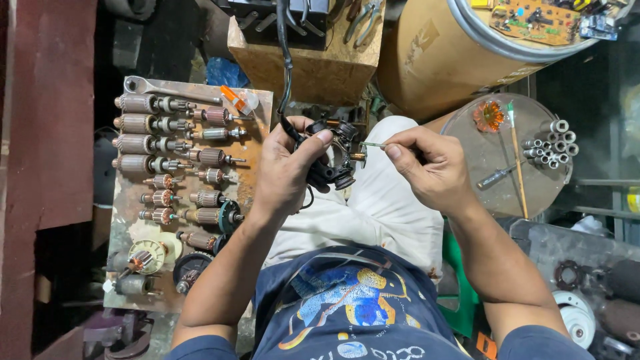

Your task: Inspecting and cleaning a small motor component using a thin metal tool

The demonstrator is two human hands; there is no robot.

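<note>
Beside clustered tubes (551, 143), left hand (287, 170) grasps motor part (333, 157), right hand (427, 167) pinches screwdriver (375, 145).

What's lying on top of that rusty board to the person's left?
On the rusty board: rows of copper-wound motor armatures, a wrench and an orange tube. The left hand covers its right edge.

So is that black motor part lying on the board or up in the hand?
Up in the hand: the left hand holds the black motor part above the lap, clear of the rusty board.
</note>
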